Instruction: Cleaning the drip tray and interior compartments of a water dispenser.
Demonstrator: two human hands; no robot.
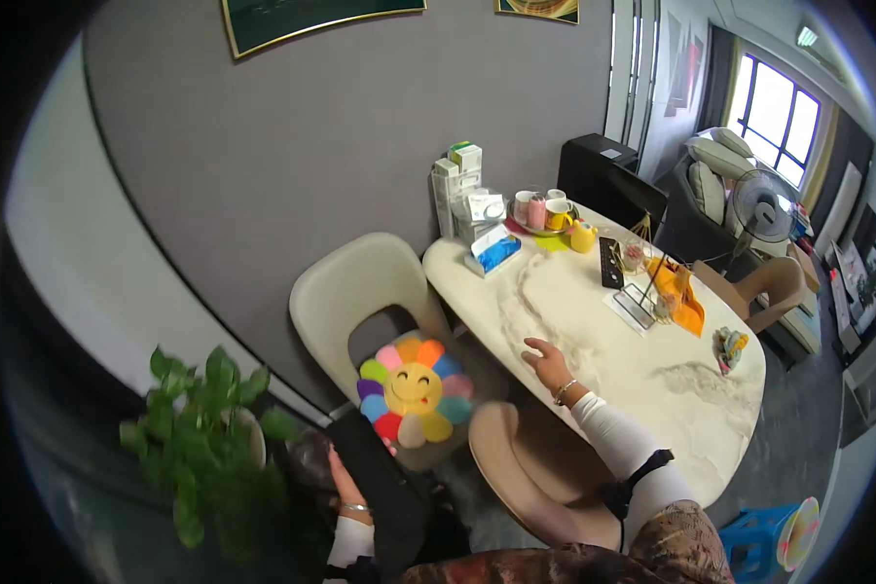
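My left hand (347,482) grips a long black item (379,485), perhaps a case or bag. Its palm lies along one side, and fingertips show at the far side. My right hand (547,363) is held over the near edge of a white marble-patterned table (555,306), fingers apart and nothing in them. I cannot tell whether it touches the tabletop. Beyond the black item, a flower-shaped cushion with a smiling face (412,387) rests on a pale chair (358,281). Under my right forearm stands a tan chair (511,467), pushed against the table.
A leafy potted plant (204,431) stands at left. The table bears a tissue pack (498,252), a tray of cups (512,219), a yellow teapot (583,236), a black power strip (611,263) and an orange cloth (675,292). A blue stool (752,536) is at lower right.
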